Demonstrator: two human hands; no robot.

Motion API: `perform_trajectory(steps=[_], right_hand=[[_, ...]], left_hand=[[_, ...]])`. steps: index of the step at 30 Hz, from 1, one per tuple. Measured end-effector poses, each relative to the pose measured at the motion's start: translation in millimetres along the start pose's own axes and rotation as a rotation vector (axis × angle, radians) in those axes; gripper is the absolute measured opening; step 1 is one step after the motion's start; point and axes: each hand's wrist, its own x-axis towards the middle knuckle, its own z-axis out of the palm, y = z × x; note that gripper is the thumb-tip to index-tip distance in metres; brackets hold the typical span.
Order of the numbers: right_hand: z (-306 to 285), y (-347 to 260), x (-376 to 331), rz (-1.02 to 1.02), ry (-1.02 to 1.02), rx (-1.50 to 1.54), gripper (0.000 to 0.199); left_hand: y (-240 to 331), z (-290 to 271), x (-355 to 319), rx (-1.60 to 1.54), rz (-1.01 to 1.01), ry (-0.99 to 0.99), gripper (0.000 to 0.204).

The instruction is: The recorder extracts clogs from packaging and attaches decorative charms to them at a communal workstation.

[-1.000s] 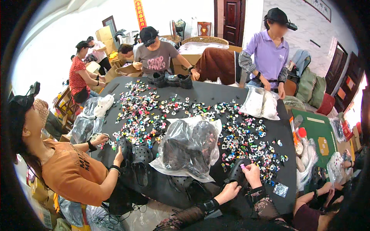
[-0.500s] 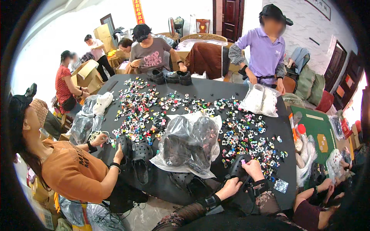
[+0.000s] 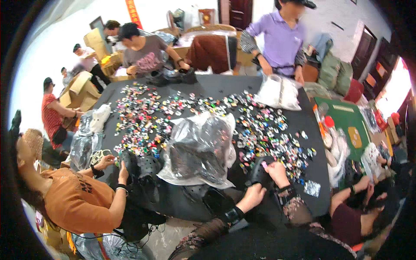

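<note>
My left hand (image 3: 252, 197) is closed around the heel end of a black clog (image 3: 257, 173), which stays just above the near side of the table. In my right hand (image 3: 278, 174), thumb and fingers pinch a small pink shoe charm (image 3: 265, 165) against the clog's upper. Whether the charm sits in a hole cannot be made out. Beyond the clog spreads a heap of small colourful shoe charms (image 3: 273, 145). Left of my hands, more black clogs (image 3: 212, 199) lie near the table edge.
A clear bag of dark clogs (image 3: 199, 151) lies mid-table. On the dark table (image 3: 299, 203), a small clear packet (image 3: 312, 188) rests to my right. A co-worker in orange (image 3: 82, 197) handles a clog on the left; another in purple (image 3: 281, 43) stands behind bagged white shoes (image 3: 279, 92).
My view has tilted and shifted, so the table sits farther left and higher. Both hands keep their hold on the clog and the pink charm. A person at the back has straightened up.
</note>
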Motion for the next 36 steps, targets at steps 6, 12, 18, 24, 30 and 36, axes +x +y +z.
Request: perform_trajectory(steps=[6, 12, 18, 24, 30, 36], right_hand=[[4, 31, 34, -0.42, 0.048, -0.183, 0.052], [-17, 5, 31, -0.13, -0.122, -0.013, 0.036], [-27, 3, 38, -0.142, -0.34, -0.079, 0.022], [-31, 2, 29, -0.239, -0.308, -0.11, 0.022], [-20, -17, 12, -0.353, 0.054, -0.151, 0.023], [11, -5, 4, -0.566, 0.316, -0.337, 0.007]], left_hand=[[26, -15, 17, -0.082, -0.079, -0.099, 0.025], [13, -15, 15, -0.02, 0.004, -0.034, 0.031], [11, -12, 9, 0.013, -0.008, -0.067, 0.03], [12, -12, 9, 0.019, -0.062, -0.076, 0.029], [10, -12, 8, 0.037, -0.015, -0.036, 0.029], [17, -12, 12, 0.036, -0.017, -0.061, 0.029]])
